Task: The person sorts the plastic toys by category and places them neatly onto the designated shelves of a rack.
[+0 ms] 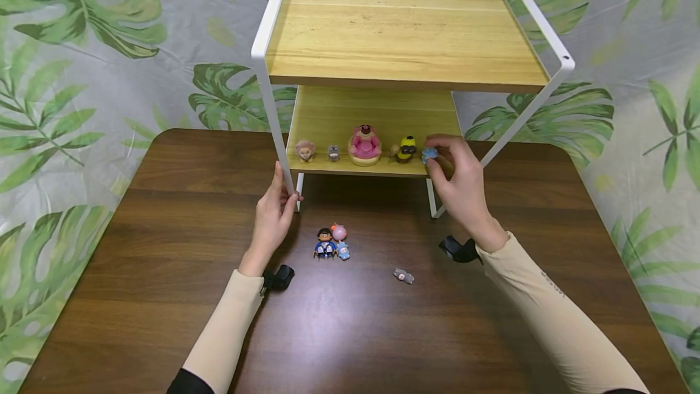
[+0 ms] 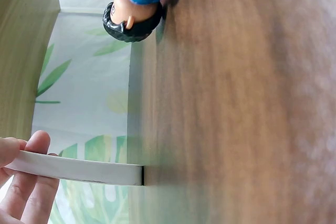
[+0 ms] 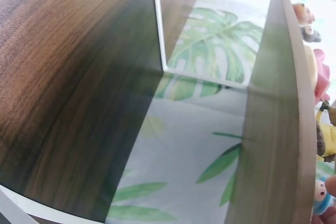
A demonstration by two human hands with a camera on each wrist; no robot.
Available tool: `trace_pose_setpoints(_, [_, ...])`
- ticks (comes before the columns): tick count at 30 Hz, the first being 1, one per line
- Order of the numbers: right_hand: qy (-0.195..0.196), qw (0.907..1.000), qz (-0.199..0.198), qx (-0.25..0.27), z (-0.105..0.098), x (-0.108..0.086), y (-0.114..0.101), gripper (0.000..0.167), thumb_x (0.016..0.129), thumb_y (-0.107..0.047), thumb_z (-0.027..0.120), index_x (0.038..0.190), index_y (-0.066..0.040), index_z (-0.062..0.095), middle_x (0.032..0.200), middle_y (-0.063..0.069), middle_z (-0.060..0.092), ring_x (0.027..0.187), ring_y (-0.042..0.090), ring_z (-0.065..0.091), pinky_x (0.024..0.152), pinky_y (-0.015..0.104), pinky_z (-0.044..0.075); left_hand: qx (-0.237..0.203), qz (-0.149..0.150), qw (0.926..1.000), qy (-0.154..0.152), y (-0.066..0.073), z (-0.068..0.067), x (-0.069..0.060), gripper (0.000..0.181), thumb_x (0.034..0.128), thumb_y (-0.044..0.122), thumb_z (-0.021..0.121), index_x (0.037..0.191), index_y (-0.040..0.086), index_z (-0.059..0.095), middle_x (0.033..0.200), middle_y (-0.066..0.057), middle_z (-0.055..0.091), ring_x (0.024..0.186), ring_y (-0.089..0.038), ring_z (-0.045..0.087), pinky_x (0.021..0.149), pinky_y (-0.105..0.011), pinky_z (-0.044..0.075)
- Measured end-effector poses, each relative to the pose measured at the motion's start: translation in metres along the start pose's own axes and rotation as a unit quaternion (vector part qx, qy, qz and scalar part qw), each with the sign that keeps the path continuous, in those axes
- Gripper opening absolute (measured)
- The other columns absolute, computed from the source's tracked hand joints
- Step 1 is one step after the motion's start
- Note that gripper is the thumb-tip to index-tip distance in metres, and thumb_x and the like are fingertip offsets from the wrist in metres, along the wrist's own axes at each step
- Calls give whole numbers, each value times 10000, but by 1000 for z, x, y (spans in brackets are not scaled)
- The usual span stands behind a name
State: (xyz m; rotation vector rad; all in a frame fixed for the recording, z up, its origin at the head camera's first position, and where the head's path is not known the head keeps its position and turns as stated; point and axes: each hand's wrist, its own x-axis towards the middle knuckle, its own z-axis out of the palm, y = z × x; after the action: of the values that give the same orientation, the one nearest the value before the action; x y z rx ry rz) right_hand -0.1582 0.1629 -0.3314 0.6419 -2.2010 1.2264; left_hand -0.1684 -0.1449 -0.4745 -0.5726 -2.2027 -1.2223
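Note:
My right hand [image 1: 462,187] pinches a small blue figurine [image 1: 429,155] between thumb and fingers, at the right end of the lower wooden shelf [image 1: 377,105]. In the right wrist view the figurine [image 3: 319,192] shows a pale face and a blue body, partly hidden by fingertips. With thumb and fingers, my left hand [image 1: 273,214] grips the rack's white left leg [image 2: 94,170]. Along the lower shelf's front stand a fluffy beige figurine [image 1: 304,151], a small grey one [image 1: 333,152], a large pink bear [image 1: 365,146] and a yellow-and-black figurine [image 1: 406,149].
On the brown table [image 1: 180,230], a black-haired toy figure [image 1: 325,243] lies beside a pink round toy [image 1: 339,232] and a light blue figurine [image 1: 343,251]. A small grey figurine [image 1: 403,276] lies farther right. Above the lower shelf is the upper board [image 1: 404,35].

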Motion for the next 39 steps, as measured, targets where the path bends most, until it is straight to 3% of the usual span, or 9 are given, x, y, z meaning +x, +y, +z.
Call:
trace_pose_setpoints(2, [31, 10000, -84, -7, 0, -1, 6, 243, 818, 231, 563, 1054, 173, 553, 1107, 316, 565, 1028, 385, 569, 928, 474, 465, -7, -2, 10000, 4, 0, 0, 0, 1024, 882, -132, 578, 1511, 471, 41, 888, -204, 577, 749, -294, 649, 629, -411, 556])
trace_pose_setpoints(8, [168, 9997, -145, 98, -1, -5, 30, 282, 827, 182, 605, 1092, 84, 600, 1154, 191, 596, 1085, 338, 565, 985, 330, 440, -15, -39, 10000, -2, 1, 0, 0, 1016, 885, -123, 580, 1512, 468, 42, 890, -196, 580, 753, -290, 648, 633, -407, 555])
trace_pose_setpoints(11, [159, 9995, -228, 160, -5, -6, 32, 277, 836, 167, 603, 1095, 67, 610, 1168, 166, 600, 1097, 308, 563, 989, 335, 436, -31, -30, 10000, 2, 1, 0, -1, 1007, 891, -124, 569, 1511, 471, 44, 888, -204, 579, 753, -295, 647, 633, -413, 555])
trace_pose_setpoints(18, [301, 9988, -337, 191, -11, -9, 11, 273, 784, 240, 591, 1012, 92, 622, 1111, 206, 612, 1067, 340, 562, 989, 313, 430, -37, 8, 10000, 20, 1, 0, 0, 1014, 886, -131, 572, 1511, 472, 48, 883, -207, 575, 749, -296, 648, 631, -415, 556])
trace_pose_setpoints(24, [256, 9983, -421, 311, -16, -14, -9, 231, 759, 269, 570, 965, 169, 596, 1039, 298, 605, 1033, 270, 581, 956, 281, 442, -25, 32, 10000, 50, 0, 0, -1, 1017, 881, -133, 580, 1514, 464, 54, 883, -207, 574, 745, -296, 650, 626, -413, 555])
trace_pose_setpoints(33, [-143, 9981, -193, 560, -9, -40, 25, 318, 771, 238, 611, 1040, 71, 638, 1057, 175, 647, 943, 169, 601, 811, 246, 481, -33, -25, 10000, -4, 1, 0, -1, 1009, 888, -123, 577, 1514, 464, 47, 898, -204, 575, 759, -294, 650, 636, -408, 555])
trace_pose_setpoints(39, [-737, 9961, -121, 472, -1, -51, 15, 275, 776, 231, 602, 1013, 92, 624, 981, 195, 653, 847, 249, 597, 730, 251, 489, -9, -38, 10000, -16, 1, 0, -1, 999, 894, -120, 569, 1516, 460, 46, 898, -197, 575, 760, -292, 647, 635, -412, 553])
